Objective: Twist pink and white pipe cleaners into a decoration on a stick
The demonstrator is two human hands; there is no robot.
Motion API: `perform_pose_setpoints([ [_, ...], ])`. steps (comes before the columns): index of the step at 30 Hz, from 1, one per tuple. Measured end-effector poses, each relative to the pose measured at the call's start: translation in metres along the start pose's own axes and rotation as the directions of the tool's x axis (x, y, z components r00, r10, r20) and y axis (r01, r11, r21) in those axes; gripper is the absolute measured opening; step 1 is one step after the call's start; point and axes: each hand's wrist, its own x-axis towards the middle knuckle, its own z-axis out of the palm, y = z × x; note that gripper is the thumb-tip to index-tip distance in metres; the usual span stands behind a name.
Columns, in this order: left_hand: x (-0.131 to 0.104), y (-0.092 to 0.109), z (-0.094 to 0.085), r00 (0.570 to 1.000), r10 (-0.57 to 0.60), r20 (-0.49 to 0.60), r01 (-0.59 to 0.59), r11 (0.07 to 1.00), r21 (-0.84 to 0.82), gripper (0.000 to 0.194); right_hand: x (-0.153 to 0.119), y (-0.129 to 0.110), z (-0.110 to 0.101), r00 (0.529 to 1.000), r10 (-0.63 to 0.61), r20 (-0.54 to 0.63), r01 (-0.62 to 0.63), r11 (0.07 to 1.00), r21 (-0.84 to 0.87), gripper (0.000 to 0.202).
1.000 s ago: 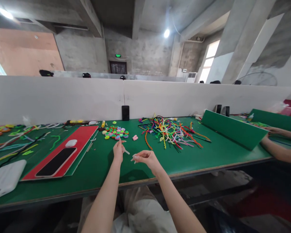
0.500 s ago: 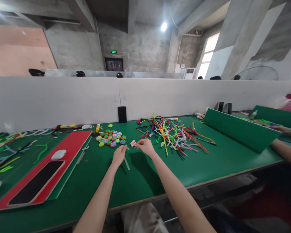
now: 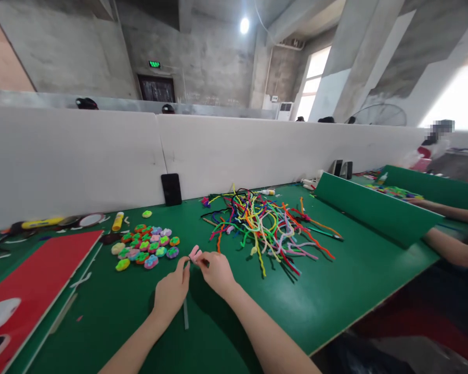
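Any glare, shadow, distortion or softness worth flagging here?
Head view, now: the bulb and tall window glare white; a dark shadow falls below the right hand; the pillar leans, perhaps from lens distortion or camera tilt; the pink piece lacks fine detail; a pixelated patch shows at right.

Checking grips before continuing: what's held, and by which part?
The right hand pinches the pink piece by its lower end. The left hand seems to hold the pale strip; where it grips is hidden.
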Motion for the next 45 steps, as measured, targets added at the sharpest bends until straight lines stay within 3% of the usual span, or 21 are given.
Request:
perform_pose_setpoints([
  [6,0.001,-0.003,-0.008,0.996,-0.043,0.081,0.045,0.999,-0.027,0.037,-0.005,-0.005,0.004,0.996,-0.081,-0.031,0.079,0.995,-0.063,0.021],
  [14,0.000,-0.009,-0.007,0.993,-0.030,0.118,0.048,0.986,-0.161,0.034,-0.004,-0.004,0.002,0.999,-0.008,-0.035,0.007,0.999,-0.049,0.042],
  [19,0.000,-0.010,-0.007,0.990,-0.045,0.133,0.072,0.976,-0.207,0.033,-0.001,0.000,-0.004,0.996,-0.024,-0.087,0.021,0.999,-0.038,0.048],
  [21,-0.001,-0.011,-0.008,0.990,-0.045,0.136,0.076,0.970,-0.233,0.033,0.002,0.007,-0.012,0.989,-0.016,-0.147,0.008,0.999,-0.053,0.040],
  [24,-0.001,-0.011,-0.011,0.989,-0.050,0.142,0.086,0.963,-0.255,0.035,0.007,0.024,-0.026,0.959,0.078,-0.271,-0.109,0.989,-0.101,0.031],
  [27,-0.001,-0.010,-0.012,0.988,-0.051,0.143,0.087,0.962,-0.259,0.036,0.009,0.048,-0.035,0.907,0.178,-0.381,-0.244,0.961,-0.134,0.036],
  [29,0.000,-0.010,-0.012,0.990,-0.041,0.138,0.075,0.966,-0.248,0.036,0.010,0.062,-0.037,0.890,0.178,-0.419,-0.273,0.945,-0.179,0.038],
  [34,-0.001,-0.013,-0.010,0.986,0.008,0.167,0.022,0.984,-0.179,0.035,0.025,0.082,-0.038,0.918,0.174,-0.357,-0.274,0.928,-0.252,0.039],
  [38,-0.003,-0.014,-0.009,0.986,0.029,0.166,-0.001,0.986,-0.164,0.036,0.044,0.089,-0.038,0.913,0.292,-0.286,-0.381,0.860,-0.340,0.034],
  [45,-0.004,-0.013,-0.007,0.988,0.021,0.153,0.003,0.988,-0.158,0.040,0.041,0.099,-0.027,0.887,0.320,-0.333,-0.429,0.837,-0.339,0.021],
])
